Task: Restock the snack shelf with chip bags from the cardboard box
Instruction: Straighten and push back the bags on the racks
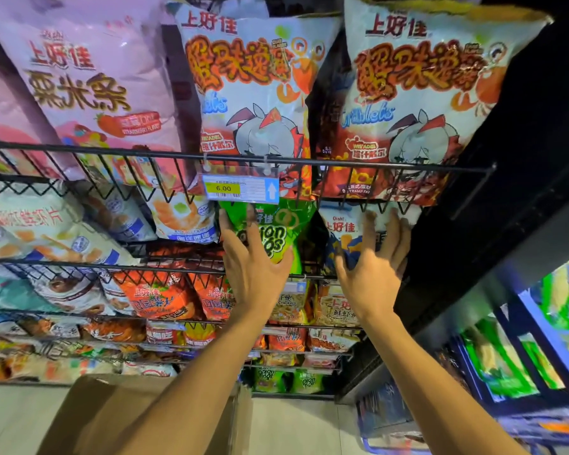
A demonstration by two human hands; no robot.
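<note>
My left hand [253, 257] lies flat with spread fingers on a green onion-rings chip bag [289, 221] standing in the second wire shelf tier, just under the price tag. My right hand [373, 257] presses with spread fingers against a white and blue chip bag [342, 224] beside it on the same tier. Neither hand wraps fully around its bag. The cardboard box [112, 418] sits low in front of me, its open flaps visible, its contents hidden by my left forearm.
Black wire shelf rail [391, 162] crosses above my hands, carrying a price tag [240, 188]. Large crab-flavour bags [253, 93] and a pink bag [89, 77] fill the top tier. Lower tiers hold several orange and white bags. A dark shelf end panel [506, 159] stands at right.
</note>
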